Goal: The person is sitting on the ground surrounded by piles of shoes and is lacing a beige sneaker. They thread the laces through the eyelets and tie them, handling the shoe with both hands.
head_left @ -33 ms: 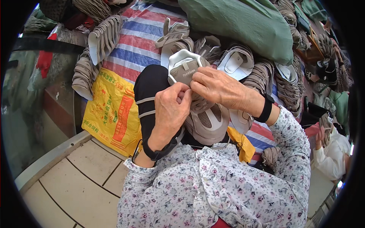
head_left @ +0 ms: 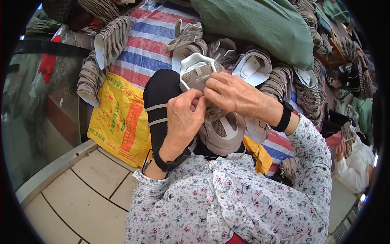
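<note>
View: looking down from the head at a person's lap and both hands.
Shoe upper [head_left: 221,122]: a grey and beige unfinished shoe upper, no sole, lying on the person's knee, toe end nearest the body, white tongue [head_left: 197,71] pointing away.
Left hand [head_left: 185,118]: curled over the near side of the upper, thumb and forefinger pinched tight at its lacing area; what sits between the fingertips is too small to tell.
Right hand [head_left: 233,95]: laid across the upper just below the tongue, fingers bent and closed, their tips meeting the left hand's.
Step in hand: it looks like fine work at the throat of the upper, both hands gripping the same spot.
Next move: judging by the pinch, it calls for a steady pull with the upper held firm against the knee.
Around: more uppers [head_left: 284,85] in stacks on a striped sheet [head_left: 146,44], a yellow bag [head_left: 120,120], a green sack [head_left: 260,24], tiled floor [head_left: 81,191].
Far right: another person's hand [head_left: 340,147].
</note>
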Demonstrator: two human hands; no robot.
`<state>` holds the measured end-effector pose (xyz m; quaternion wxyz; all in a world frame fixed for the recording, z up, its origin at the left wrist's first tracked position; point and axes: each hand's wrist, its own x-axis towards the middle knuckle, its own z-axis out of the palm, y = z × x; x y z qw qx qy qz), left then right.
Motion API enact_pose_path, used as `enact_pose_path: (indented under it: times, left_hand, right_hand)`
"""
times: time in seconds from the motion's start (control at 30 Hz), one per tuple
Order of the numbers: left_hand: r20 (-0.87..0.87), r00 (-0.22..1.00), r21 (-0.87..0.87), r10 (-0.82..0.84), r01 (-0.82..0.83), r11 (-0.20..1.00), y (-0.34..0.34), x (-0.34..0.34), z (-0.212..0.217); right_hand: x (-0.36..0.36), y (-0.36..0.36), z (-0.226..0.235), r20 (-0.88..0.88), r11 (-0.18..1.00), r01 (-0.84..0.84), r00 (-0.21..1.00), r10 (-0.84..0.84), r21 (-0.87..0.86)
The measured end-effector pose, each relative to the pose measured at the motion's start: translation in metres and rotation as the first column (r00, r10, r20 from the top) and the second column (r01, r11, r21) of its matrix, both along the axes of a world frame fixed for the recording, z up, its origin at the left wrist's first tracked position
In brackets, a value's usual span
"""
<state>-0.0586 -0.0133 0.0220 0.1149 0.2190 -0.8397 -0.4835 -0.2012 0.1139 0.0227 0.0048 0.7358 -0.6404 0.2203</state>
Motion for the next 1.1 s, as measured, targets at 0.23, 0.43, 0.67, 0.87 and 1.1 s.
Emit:
enact_pose_path:
  times: [0.23,0.43,0.67,0.87,1.1]
  left_hand:
    - [-0.024,1.0,0.025,0.018,-0.018,1.0,0.003,0.0,-0.005]
    - [0.062,0.998,0.274,0.027,-0.043,0.961,-0.005,0.006,-0.01]
    - [0.061,0.998,0.269,0.033,-0.048,0.962,-0.003,0.005,-0.012]
    - [-0.018,0.997,0.082,0.07,-0.069,0.994,0.002,0.002,-0.012]
    - [-0.018,0.997,0.01,0.078,-0.078,0.997,0.003,0.001,-0.017]
  right_hand:
    - [0.001,-0.001,-0.001,-0.091,0.999,-0.033,0.995,0.031,-0.018]
    - [-0.013,0.006,0.014,0.16,0.994,0.107,0.981,-0.109,0.02]
    - [-0.01,0.012,0.008,0.446,0.985,0.172,0.881,-0.157,0.005]
    - [-0.01,0.006,-0.002,0.238,0.998,0.062,0.97,-0.056,-0.018]
    - [-0.007,-0.002,0.002,-0.007,0.995,-0.101,0.995,0.101,0.002]
